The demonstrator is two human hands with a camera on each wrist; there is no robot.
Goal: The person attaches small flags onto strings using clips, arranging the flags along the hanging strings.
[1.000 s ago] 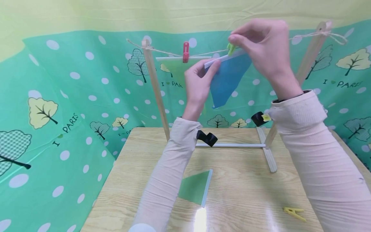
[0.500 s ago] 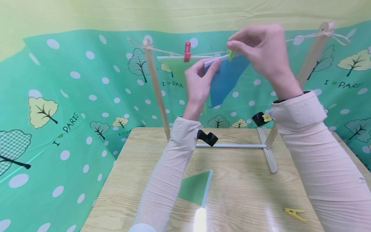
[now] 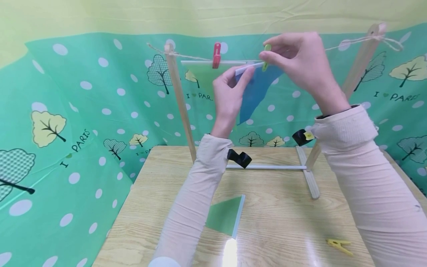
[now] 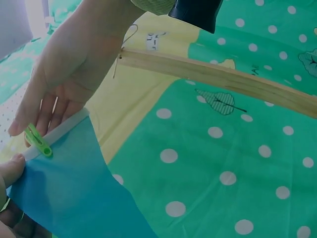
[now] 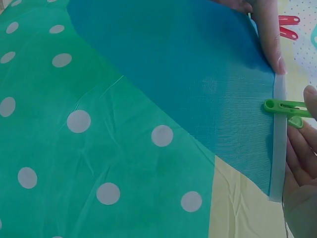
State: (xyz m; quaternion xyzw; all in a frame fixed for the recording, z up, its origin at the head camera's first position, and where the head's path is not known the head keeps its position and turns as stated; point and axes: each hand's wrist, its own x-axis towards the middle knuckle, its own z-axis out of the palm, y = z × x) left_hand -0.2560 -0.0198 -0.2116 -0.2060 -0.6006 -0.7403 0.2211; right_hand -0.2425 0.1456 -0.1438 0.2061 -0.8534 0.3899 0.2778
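Note:
My left hand [image 3: 230, 98] pinches one end of the white top strip [image 3: 244, 69] of a blue pennant [image 3: 258, 92], which hangs down below it. At the strip's middle sits a green clothespin [image 3: 265, 66], its handle end between the thumb and fingers of my right hand [image 3: 308, 66]. In the right wrist view the clothespin [image 5: 271, 105] straddles the strip [image 5: 279, 163], with my thumb at its handle. The left wrist view also shows the clothespin [image 4: 42, 144] across the strip, beside my left thumb.
A light green pennant [image 3: 200, 72] hangs from the string [image 3: 193, 57] by a red clothespin [image 3: 217, 55]. Wooden posts [image 3: 178, 92] hold the string. On the table [image 3: 273, 222] lie a dark green pennant [image 3: 223, 215] and a yellow clothespin [image 3: 338, 244].
My right hand has moved slightly down and left, and the green clothespin has turned from slanted to nearly upright on the strip. My left hand stays in place, and the blue pennant's lower tip has swung left.

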